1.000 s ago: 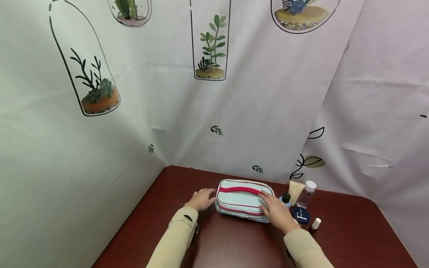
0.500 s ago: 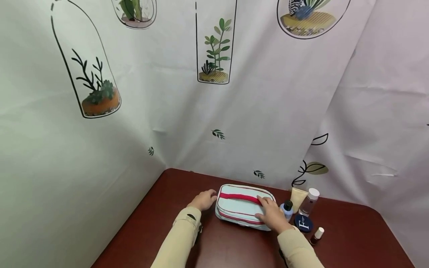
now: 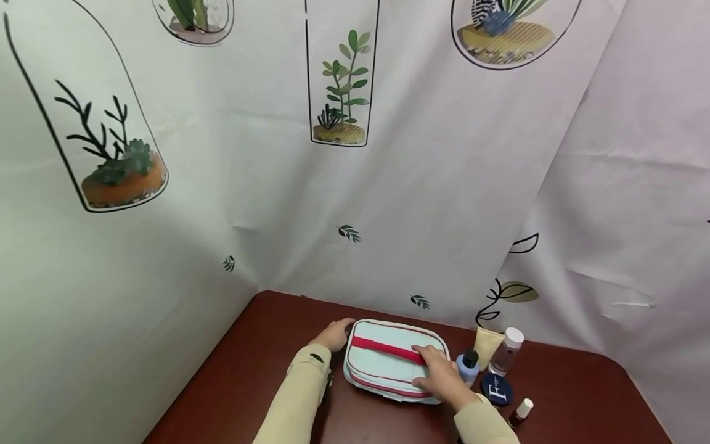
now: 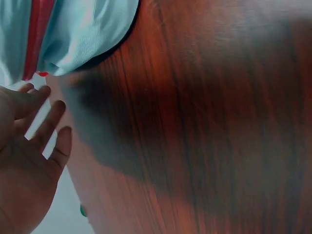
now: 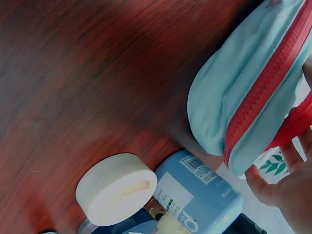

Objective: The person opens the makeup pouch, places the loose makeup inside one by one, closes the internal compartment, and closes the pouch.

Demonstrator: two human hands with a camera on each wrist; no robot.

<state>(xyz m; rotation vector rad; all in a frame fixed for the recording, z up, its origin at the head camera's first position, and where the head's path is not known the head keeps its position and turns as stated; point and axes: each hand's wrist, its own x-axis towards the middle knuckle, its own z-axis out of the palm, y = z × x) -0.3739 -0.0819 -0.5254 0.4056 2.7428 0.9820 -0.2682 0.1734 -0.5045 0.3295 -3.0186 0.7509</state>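
A light blue toiletry bag [image 3: 383, 361] with red zipper and red carrying strap [image 3: 385, 348] lies on the dark red wooden table. My left hand [image 3: 331, 336] is at its left end, fingertips reaching toward the far corner. In the left wrist view the fingers of that hand [image 4: 34, 146] are spread loosely beside the bag [image 4: 83, 34]. My right hand [image 3: 440, 376] rests over the bag's right end, fingertips on the strap and thumb toward the front. The right wrist view shows this hand's fingers [image 5: 265, 187] stretched by the bag's corner, near the strap [image 5: 295, 124].
Right of the bag stand a blue bottle with black cap [image 3: 468, 367], a cream tube [image 3: 487, 346], a clear bottle with white cap [image 3: 506, 351], a dark blue round case [image 3: 496, 388] and a small white-capped bottle [image 3: 520, 413]. A white round jar [image 5: 117, 190] sits by the blue bottle.
The bag has turned slightly clockwise. My left hand has reached farther along its left end, while my right hand stays on the strap's right part. The head view has shifted.
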